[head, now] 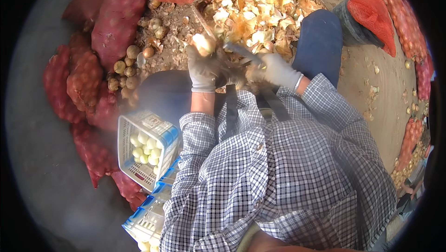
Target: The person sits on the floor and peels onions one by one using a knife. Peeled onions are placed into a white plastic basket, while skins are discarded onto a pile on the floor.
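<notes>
My left hand (202, 72), in a pale glove with darkened fingers, grips an onion (203, 44) that looks bright in the light. My right hand (278, 71), gloved too, is shut on a knife (243, 51). Its blurred blade points left toward the onion, apart from it. Just beyond both hands, a box (202, 22) holds a heap of loose onion skins (259, 15). My lap below the hands is partly hidden by them and by blur.
Mesh sacks of onions (120, 15) lie along the left. Loose unpeeled onions (129, 67) rest on the ground beside them. A plastic basket (120, 147) at my left holds peeled onions (146, 149). A dark bucket (343, 22) with red mesh (371, 15) stands at the right.
</notes>
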The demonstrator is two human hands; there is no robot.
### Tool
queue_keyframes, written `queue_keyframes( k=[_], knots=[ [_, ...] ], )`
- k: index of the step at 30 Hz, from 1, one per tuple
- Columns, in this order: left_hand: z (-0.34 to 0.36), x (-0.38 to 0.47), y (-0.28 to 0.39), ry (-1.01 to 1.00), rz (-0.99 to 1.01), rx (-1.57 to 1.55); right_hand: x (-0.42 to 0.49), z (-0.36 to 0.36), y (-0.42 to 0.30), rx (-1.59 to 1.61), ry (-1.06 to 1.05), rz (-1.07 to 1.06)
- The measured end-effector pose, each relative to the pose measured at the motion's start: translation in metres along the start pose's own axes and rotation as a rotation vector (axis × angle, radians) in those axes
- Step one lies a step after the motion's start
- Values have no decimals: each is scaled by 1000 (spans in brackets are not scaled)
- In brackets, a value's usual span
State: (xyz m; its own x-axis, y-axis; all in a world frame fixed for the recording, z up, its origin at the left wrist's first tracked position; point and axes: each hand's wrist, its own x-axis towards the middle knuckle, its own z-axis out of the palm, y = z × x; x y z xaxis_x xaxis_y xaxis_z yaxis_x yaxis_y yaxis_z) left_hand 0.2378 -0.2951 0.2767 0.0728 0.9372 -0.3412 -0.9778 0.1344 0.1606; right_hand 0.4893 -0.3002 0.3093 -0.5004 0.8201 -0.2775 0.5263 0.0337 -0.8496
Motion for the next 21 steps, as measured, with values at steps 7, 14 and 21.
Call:
queue_keyframes(
  k=[7,14,21],
  knots=[
    [11,2,4,12,29,-147,12,-10,-25,-253,365,3],
    [11,-3,-9,78,-64,-132,10,21,-44,-629,257,-184],
    [1,-4,-13,85,-152,-178,13,20,-50,-933,219,-195]
  ],
)
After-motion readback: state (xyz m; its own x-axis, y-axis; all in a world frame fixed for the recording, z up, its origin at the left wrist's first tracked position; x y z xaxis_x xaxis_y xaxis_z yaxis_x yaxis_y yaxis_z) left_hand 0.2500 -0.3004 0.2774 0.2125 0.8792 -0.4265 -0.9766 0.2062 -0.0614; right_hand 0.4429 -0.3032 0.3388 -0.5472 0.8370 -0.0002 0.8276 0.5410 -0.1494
